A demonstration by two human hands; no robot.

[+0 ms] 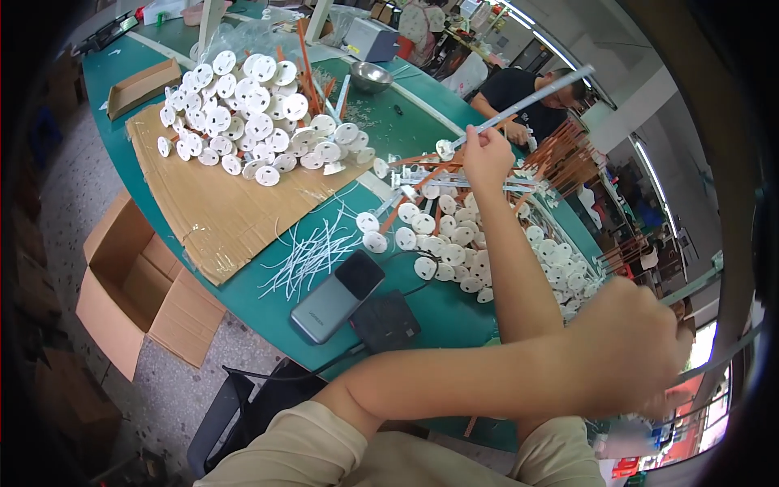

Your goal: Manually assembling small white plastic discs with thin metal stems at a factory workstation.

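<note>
My right hand [488, 159] is closed round a long pale strip [544, 99] that slants up to the right. A white round disc [445, 149] shows at the strip's lower end. My left forearm crosses over the right one, and my left hand [625, 349] is at the right, curled into a fist and slightly blurred. Whatever it may hold is hidden. Below my right hand, many white round discs on strips [454, 243] lie in a heap on the green table [268, 312]. More pale and orange-brown strips lie beside that hand.
Another heap of white discs [243, 114] covers a cardboard sheet [219, 235]. Thin white strands [312, 256], a grey device [337, 299] and a black box [388, 321] lie nearer. An opened carton [134, 284] stands on the floor. Across the table, another person [519, 101] works.
</note>
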